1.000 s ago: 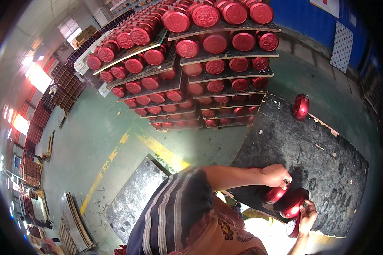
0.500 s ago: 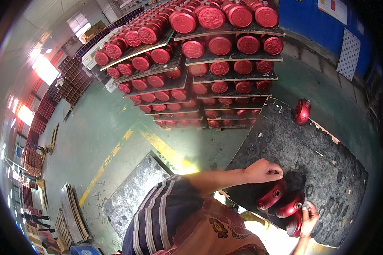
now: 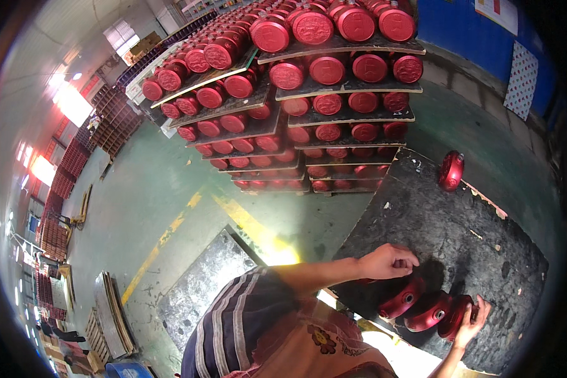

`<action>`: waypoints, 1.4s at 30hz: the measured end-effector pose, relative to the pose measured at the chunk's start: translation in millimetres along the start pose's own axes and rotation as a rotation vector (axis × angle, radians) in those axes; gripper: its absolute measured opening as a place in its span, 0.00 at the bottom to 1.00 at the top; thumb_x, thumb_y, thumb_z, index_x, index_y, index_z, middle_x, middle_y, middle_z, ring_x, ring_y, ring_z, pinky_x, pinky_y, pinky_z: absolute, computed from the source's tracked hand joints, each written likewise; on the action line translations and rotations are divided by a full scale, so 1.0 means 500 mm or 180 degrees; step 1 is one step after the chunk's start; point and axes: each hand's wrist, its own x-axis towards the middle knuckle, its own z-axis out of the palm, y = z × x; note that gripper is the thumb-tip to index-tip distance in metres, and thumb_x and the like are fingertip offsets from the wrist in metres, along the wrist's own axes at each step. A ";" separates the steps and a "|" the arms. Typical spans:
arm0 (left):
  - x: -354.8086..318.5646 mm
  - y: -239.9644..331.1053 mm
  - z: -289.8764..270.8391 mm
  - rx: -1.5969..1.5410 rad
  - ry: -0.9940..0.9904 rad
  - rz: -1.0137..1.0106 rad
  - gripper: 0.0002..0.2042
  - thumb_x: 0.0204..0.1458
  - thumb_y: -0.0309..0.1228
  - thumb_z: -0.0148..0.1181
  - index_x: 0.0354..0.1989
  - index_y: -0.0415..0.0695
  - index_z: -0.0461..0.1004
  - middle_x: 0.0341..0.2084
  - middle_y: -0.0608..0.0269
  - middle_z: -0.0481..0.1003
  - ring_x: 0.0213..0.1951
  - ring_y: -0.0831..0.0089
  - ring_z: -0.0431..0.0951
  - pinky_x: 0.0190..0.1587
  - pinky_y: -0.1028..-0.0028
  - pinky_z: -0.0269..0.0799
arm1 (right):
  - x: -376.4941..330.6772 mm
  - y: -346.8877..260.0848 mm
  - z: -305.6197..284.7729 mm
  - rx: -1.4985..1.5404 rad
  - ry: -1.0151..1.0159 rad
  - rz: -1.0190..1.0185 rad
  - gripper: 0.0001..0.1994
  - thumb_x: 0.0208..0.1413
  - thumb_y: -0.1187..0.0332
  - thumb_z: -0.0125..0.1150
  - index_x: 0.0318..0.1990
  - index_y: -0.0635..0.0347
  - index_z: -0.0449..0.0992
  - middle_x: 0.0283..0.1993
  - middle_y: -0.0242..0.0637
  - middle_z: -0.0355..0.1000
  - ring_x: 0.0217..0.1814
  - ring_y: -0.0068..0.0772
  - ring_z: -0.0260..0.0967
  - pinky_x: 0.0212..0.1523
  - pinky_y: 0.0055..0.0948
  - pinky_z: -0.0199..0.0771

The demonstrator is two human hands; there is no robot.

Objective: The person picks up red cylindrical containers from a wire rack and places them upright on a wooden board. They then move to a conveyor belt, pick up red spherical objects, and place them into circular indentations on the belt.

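Left hand point(image 3: 390, 261), fingers curled shut, rests on the first red jar point(image 3: 401, 304) of a row of three lying on the dark board point(image 3: 460, 233), lower right of frame; right hand point(image 3: 469, 321) cups the end jar point(image 3: 455, 317). I judge I'm mid-placement: next comes snugging the row together.

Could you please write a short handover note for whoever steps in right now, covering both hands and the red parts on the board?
Left hand: fingers curled, resting above the leftmost red round part, not clearly gripping it.
Right hand: holds the rightmost red part by its edge.
Parts: three red parts, including a middle one, lie in a row at the near edge of the dark board; a single red part stands at the far edge.
Done: four parts on the board.
Left: the rest of the board is bare; stacked trays of red parts stand behind.
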 end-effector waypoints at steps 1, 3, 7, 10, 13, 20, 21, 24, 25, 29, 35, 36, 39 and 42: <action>0.008 0.000 -0.011 0.0201 0.0120 0.0234 0.12 0.52 0.28 0.63 0.45 0.45 0.76 0.34 0.60 0.75 0.31 0.71 0.77 0.35 0.72 0.74 | -0.009 0.001 -0.010 -0.0244 0.0126 -0.0150 0.17 0.56 0.73 0.60 0.54 0.62 0.72 0.48 0.38 0.64 0.49 0.32 0.61 0.52 0.30 0.61; 0.037 -0.003 -0.042 0.0638 0.0374 0.0659 0.15 0.50 0.27 0.64 0.48 0.46 0.75 0.37 0.60 0.74 0.35 0.68 0.76 0.39 0.70 0.75 | -0.035 0.003 -0.023 -0.0854 0.0111 -0.0227 0.23 0.53 0.71 0.61 0.59 0.60 0.68 0.61 0.46 0.62 0.66 0.46 0.55 0.66 0.43 0.53; 0.154 -0.025 -0.128 0.1011 0.1133 0.0838 0.21 0.47 0.28 0.66 0.52 0.49 0.73 0.47 0.59 0.73 0.42 0.65 0.74 0.38 0.72 0.75 | -0.085 0.001 -0.006 -0.0545 -0.0203 0.0276 0.32 0.52 0.71 0.61 0.66 0.58 0.59 0.66 0.48 0.58 0.69 0.55 0.52 0.69 0.50 0.48; 0.268 -0.037 -0.168 0.1927 0.1298 0.0881 0.29 0.46 0.34 0.68 0.59 0.51 0.67 0.58 0.51 0.66 0.58 0.54 0.66 0.59 0.61 0.65 | -0.092 -0.008 0.012 -0.0779 0.0250 0.0204 0.35 0.53 0.72 0.60 0.69 0.57 0.55 0.69 0.49 0.56 0.71 0.51 0.50 0.70 0.47 0.47; 0.376 -0.036 -0.174 0.2347 0.1315 0.0776 0.33 0.42 0.38 0.69 0.61 0.51 0.66 0.62 0.50 0.63 0.63 0.51 0.61 0.65 0.57 0.57 | -0.086 -0.026 0.014 -0.0761 0.0231 0.0298 0.35 0.53 0.69 0.62 0.68 0.63 0.56 0.68 0.52 0.58 0.70 0.56 0.52 0.70 0.48 0.47; 0.524 -0.109 -0.165 0.2811 0.1247 0.0994 0.33 0.43 0.43 0.70 0.61 0.53 0.68 0.60 0.42 0.64 0.61 0.48 0.64 0.62 0.58 0.59 | -0.081 -0.043 0.007 -0.1069 -0.0125 0.0114 0.22 0.47 0.72 0.67 0.52 0.46 0.78 0.62 0.49 0.61 0.62 0.51 0.60 0.59 0.39 0.65; 0.535 -0.123 -0.162 0.2700 0.1069 0.0747 0.34 0.43 0.44 0.70 0.63 0.59 0.66 0.63 0.43 0.60 0.64 0.48 0.60 0.64 0.57 0.57 | -0.080 -0.045 0.006 -0.1063 -0.0067 0.0146 0.23 0.43 0.73 0.69 0.51 0.45 0.79 0.62 0.49 0.61 0.62 0.51 0.61 0.58 0.39 0.66; 0.568 -0.159 -0.142 0.2832 0.0901 0.0346 0.35 0.42 0.47 0.70 0.63 0.64 0.65 0.64 0.40 0.58 0.65 0.45 0.57 0.64 0.57 0.55 | -0.063 -0.053 0.009 -0.0904 -0.0001 0.0152 0.27 0.35 0.75 0.73 0.48 0.44 0.80 0.62 0.50 0.61 0.60 0.51 0.62 0.56 0.40 0.67; 0.579 -0.165 -0.140 0.2889 0.0813 0.0383 0.35 0.43 0.48 0.69 0.63 0.65 0.65 0.64 0.39 0.57 0.65 0.43 0.56 0.65 0.57 0.55 | -0.057 -0.063 0.013 -0.0953 -0.0001 0.0133 0.27 0.34 0.75 0.73 0.48 0.44 0.80 0.62 0.50 0.61 0.60 0.52 0.62 0.56 0.41 0.66; 0.644 -0.178 -0.083 0.3163 0.0797 -0.0416 0.37 0.42 0.54 0.67 0.64 0.69 0.63 0.66 0.39 0.52 0.63 0.38 0.58 0.63 0.55 0.58 | -0.039 -0.073 0.010 -0.0953 -0.0033 0.0054 0.27 0.33 0.75 0.74 0.47 0.43 0.80 0.61 0.50 0.62 0.60 0.54 0.61 0.57 0.42 0.66; 0.670 -0.260 -0.051 0.3355 0.0751 0.0103 0.32 0.43 0.38 0.69 0.60 0.53 0.67 0.53 0.52 0.72 0.58 0.57 0.69 0.62 0.63 0.62 | -0.076 -0.065 -0.003 -0.1302 -0.0240 0.0506 0.33 0.37 0.68 0.74 0.57 0.41 0.72 0.61 0.53 0.60 0.62 0.57 0.59 0.59 0.49 0.64; 0.682 -0.265 -0.065 0.2262 0.0367 0.0643 0.30 0.45 0.29 0.67 0.60 0.46 0.67 0.54 0.53 0.72 0.57 0.61 0.70 0.62 0.65 0.62 | -0.077 -0.057 -0.015 -0.1160 -0.0352 0.0332 0.29 0.46 0.64 0.67 0.60 0.35 0.70 0.62 0.52 0.59 0.62 0.56 0.59 0.57 0.47 0.68; 0.656 -0.256 -0.088 0.0994 0.0014 0.0405 0.29 0.49 0.25 0.64 0.63 0.44 0.64 0.54 0.54 0.72 0.51 0.58 0.73 0.53 0.63 0.72 | -0.098 -0.062 -0.041 -0.0616 0.0167 0.0615 0.29 0.47 0.62 0.67 0.60 0.32 0.68 0.62 0.49 0.59 0.62 0.55 0.59 0.56 0.43 0.71; 0.541 -0.191 -0.097 -0.0578 0.0147 0.0707 0.22 0.45 0.21 0.64 0.52 0.39 0.73 0.44 0.31 0.72 0.40 0.41 0.77 0.29 0.54 0.81 | -0.127 -0.073 -0.068 -0.0408 0.0423 0.0928 0.27 0.50 0.60 0.66 0.59 0.31 0.68 0.51 0.47 0.62 0.57 0.54 0.60 0.54 0.44 0.68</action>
